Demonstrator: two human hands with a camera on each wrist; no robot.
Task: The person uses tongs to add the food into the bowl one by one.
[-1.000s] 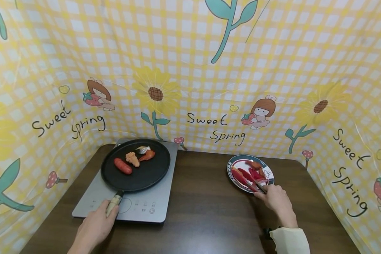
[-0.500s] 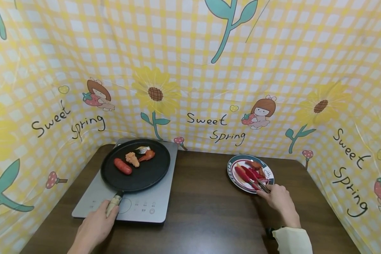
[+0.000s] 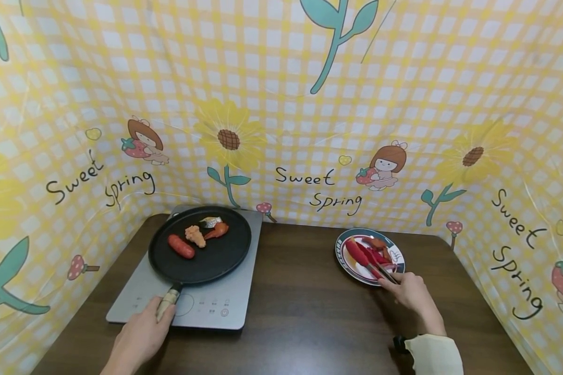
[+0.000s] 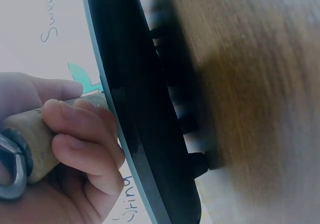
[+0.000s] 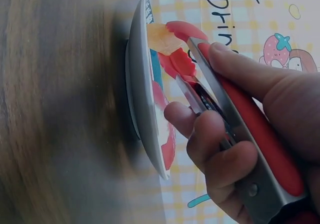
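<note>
My left hand (image 3: pixel 143 328) grips the beige handle (image 4: pixel 37 134) of a round black frying pan (image 3: pixel 216 268); a metal hanging ring shows at the handle's end. On the pan lie a red sausage (image 3: pixel 180 246), a fried tan piece (image 3: pixel 195 236), an orange-red shrimp-like piece (image 3: pixel 219 229) and a silvery fish-like piece (image 3: pixel 211 222). My right hand (image 3: pixel 415 294) holds metal tongs (image 5: pixel 255 134) with red grips and red tips. Their tips reach over a patterned plate (image 3: pixel 340 262), close to a yellow-orange piece (image 5: pixel 162 40); I cannot tell whether they pinch it.
Beneath the pan is a silver induction cooker (image 3: pixel 234 307) with touch controls. More red and brown food (image 3: pixel 377 243) lies on the plate. The dark wooden table (image 3: pixel 300 302) runs between cooker and plate, with a yellow checked cloth (image 3: pixel 305 135) hanging around its back and sides.
The tongs' red tips have come closer together over the plate, and my right hand has shifted slightly right. My left hand and the pan stay in place.
</note>
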